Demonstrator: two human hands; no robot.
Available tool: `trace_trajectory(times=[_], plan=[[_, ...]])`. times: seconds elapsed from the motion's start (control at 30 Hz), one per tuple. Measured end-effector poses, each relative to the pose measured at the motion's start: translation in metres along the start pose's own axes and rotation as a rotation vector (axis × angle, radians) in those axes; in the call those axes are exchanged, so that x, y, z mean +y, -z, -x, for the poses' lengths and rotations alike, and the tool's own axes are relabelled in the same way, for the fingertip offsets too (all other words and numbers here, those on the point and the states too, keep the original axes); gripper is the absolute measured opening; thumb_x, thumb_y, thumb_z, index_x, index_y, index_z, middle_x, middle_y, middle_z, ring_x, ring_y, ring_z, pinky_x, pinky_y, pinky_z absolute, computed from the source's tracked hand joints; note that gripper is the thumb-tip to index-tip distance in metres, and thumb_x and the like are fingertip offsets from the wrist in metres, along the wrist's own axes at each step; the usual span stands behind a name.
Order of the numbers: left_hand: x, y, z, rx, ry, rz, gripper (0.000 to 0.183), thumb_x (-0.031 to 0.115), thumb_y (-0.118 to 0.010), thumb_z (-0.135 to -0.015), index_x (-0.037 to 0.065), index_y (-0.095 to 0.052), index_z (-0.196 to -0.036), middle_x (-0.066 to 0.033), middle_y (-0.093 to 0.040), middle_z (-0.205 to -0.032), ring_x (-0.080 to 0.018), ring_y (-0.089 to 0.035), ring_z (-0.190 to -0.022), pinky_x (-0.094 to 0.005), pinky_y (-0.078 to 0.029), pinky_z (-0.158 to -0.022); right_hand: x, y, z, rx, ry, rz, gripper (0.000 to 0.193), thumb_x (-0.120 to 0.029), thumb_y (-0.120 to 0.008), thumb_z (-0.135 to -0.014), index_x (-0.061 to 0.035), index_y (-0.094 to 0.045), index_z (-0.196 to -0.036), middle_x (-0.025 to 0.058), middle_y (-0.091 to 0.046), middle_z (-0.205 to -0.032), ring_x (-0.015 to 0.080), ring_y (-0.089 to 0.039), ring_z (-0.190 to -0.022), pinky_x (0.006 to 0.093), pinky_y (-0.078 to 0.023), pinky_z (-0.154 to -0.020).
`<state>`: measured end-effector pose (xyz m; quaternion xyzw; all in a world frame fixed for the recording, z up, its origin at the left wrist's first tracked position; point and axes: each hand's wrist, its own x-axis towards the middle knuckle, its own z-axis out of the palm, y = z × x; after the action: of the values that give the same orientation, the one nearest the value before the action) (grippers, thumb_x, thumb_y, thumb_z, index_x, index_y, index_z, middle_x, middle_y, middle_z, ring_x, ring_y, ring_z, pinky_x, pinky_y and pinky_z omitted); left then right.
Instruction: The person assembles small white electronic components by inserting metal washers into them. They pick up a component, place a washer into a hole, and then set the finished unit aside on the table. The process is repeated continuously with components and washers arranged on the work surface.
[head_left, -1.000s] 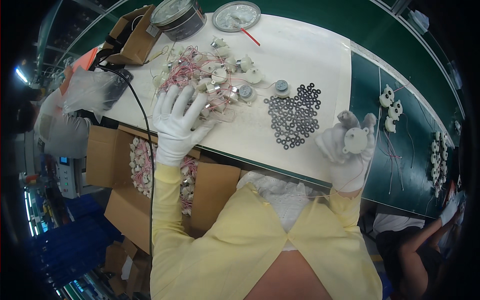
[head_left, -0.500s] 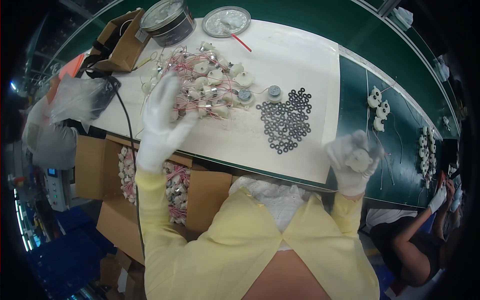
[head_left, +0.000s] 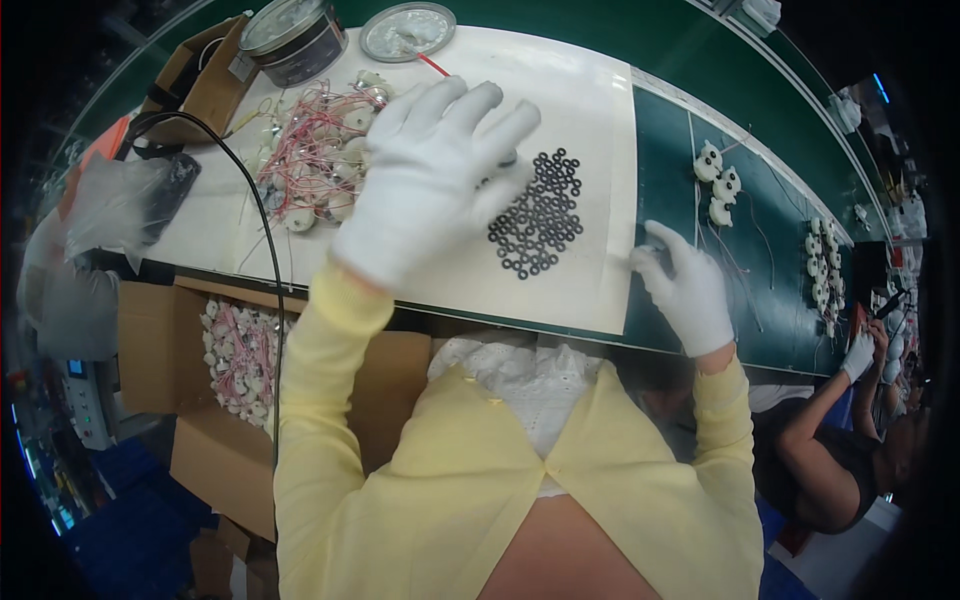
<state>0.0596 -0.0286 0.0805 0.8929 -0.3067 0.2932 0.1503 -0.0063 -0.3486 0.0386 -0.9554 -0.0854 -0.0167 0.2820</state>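
Note:
My left hand (head_left: 430, 180), in a white glove, is spread with its fingers apart over the right side of a heap of small white motors with pink wires (head_left: 315, 150). Its thumb and forefinger are close to a grey-topped round part (head_left: 508, 160), mostly covered by the hand. Beside them lies a patch of small black rings (head_left: 545, 220) on the white sheet. My right hand (head_left: 688, 285), also gloved, is at the border of the sheet and the green mat, back upward, fingers bent. Whatever sits under those fingers is hidden.
Several white motors (head_left: 720, 185) lie on the green mat, with another row (head_left: 822, 275) farther right. A tin (head_left: 295, 45), a lid with white paste (head_left: 408, 32) and cardboard boxes (head_left: 150, 345) stand around. A black cable (head_left: 265, 220) crosses the table's left part. A co-worker's gloved hand (head_left: 858, 356) is at right.
My left hand has swept right across the heap toward the rings. The right hand has turned over, and the white motor seen in it before is out of sight. The whole view has shifted slightly.

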Motion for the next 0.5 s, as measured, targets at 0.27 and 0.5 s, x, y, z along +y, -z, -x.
trace_trajectory(times=[0.27,0.5], plan=[[-0.034,-0.075,0.007,-0.26,-0.006,-0.114,0.016,0.032,-0.072,-0.094,0.017,-0.073,-0.102,-0.0046,-0.072,-0.078,-0.027,-0.068,-0.081,-0.0432,-0.052,-0.078,0.009,-0.006,-0.007,-0.101,-0.004,-0.187,0.034,-0.026,-0.073,-0.097,-0.0013,-0.069,-0.12,0.0141,-0.077,-0.09,0.0272,-0.073,-0.074,0.0361,-0.057,-0.068],[-0.005,-0.003,0.016,0.083,-0.061,0.139,0.022,0.018,-0.076,-0.091,0.007,-0.071,-0.11,-0.0081,-0.074,-0.092,-0.03,-0.071,-0.092,-0.0453,-0.054,-0.091,-0.004,0.011,-0.028,-0.455,-0.229,-0.9,0.04,-0.025,-0.064,-0.107,-0.0006,-0.059,-0.138,0.0022,-0.068,-0.111,0.0093,-0.063,-0.097,0.0254,-0.052,-0.082]])
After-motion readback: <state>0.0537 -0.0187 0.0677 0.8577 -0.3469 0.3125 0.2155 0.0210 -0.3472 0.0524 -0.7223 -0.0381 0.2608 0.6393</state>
